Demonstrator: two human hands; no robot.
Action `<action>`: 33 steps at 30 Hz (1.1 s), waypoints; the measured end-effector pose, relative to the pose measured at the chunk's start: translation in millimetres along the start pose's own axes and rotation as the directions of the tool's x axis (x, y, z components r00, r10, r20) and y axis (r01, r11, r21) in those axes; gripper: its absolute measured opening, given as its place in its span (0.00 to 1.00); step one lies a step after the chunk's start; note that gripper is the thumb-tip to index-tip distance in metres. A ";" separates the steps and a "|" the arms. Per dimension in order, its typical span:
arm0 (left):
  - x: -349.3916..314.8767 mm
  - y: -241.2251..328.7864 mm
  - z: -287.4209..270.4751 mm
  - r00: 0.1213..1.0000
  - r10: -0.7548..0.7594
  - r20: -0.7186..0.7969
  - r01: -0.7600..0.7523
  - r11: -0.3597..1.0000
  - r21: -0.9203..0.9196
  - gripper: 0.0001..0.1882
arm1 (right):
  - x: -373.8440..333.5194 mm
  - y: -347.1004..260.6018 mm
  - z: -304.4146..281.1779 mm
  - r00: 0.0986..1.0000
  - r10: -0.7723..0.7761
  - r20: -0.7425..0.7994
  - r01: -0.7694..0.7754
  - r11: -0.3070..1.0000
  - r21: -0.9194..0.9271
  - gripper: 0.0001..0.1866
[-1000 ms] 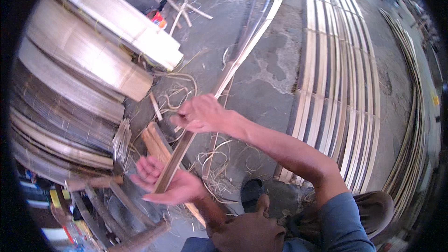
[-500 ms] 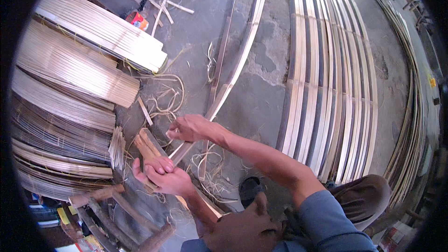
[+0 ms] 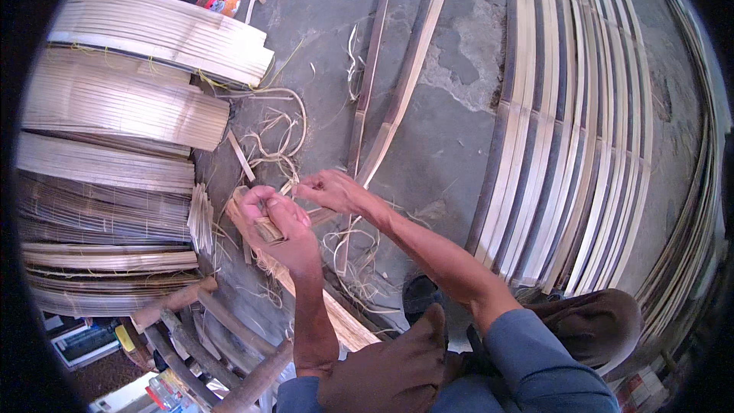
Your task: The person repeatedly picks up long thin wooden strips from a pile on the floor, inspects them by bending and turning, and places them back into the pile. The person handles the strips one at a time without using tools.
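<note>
A long split bamboo strip (image 3: 405, 92) runs from the far floor, under my right wrist, to my left hand. My left hand (image 3: 284, 226) is closed around its near end, above a rough wooden block (image 3: 336, 310). Close beside it my right hand (image 3: 332, 190) has its fingers pinched together. A thin pale strand (image 3: 287, 186) shows between the two hands; whether the right fingertips hold it or it lies behind them, I cannot tell. A second, darker strip (image 3: 372, 53) lies on the floor to the left of the first.
Stacked bamboo slat bundles (image 3: 130, 95) fill the left. Curly shavings (image 3: 279, 138) lie beyond my hands, more beside the block. A row of long strips (image 3: 569, 122) covers the right floor, with thin strips (image 3: 688, 206) farther right. A log frame (image 3: 206, 336) stands near left; a red tin (image 3: 218, 0) far left.
My left hand has moved up and away from me, its palm now turned more upward. My right hand has shifted slightly right, and the hands are closer together. The whole view has shifted somewhat.
</note>
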State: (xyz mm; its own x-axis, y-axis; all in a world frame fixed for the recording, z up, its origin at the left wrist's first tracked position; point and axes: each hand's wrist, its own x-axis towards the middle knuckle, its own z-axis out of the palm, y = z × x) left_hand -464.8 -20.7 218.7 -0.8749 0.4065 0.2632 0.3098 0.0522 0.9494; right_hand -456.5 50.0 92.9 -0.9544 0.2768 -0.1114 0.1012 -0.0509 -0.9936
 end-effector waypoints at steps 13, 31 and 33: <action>-97.3 -58.1 -110.7 0.832 -0.297 -0.469 -0.137 0.709 -0.692 0.14 | -37.2 -33.0 20.2 0.490 -0.754 -0.438 0.461 0.651 -0.603 0.21; -86.3 -30.6 -104.4 0.666 -0.433 0.607 0.420 0.891 0.174 0.28 | -161.5 61.2 79.9 0.984 0.171 0.045 -0.150 0.675 0.722 0.25; -46.9 -50.9 -48.0 0.629 -0.494 0.600 0.347 0.869 0.352 0.32 | -170.0 74.0 105.9 0.979 0.162 0.125 -0.202 0.686 0.699 0.26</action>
State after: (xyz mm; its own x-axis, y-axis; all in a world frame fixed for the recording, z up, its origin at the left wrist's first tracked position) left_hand -457.4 -86.2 166.4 -0.4801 0.7774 -0.4065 0.0973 0.5077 0.8560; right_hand -316.5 -102.4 40.4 -0.9530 0.1431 -0.2670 0.0661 -0.7619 -0.6443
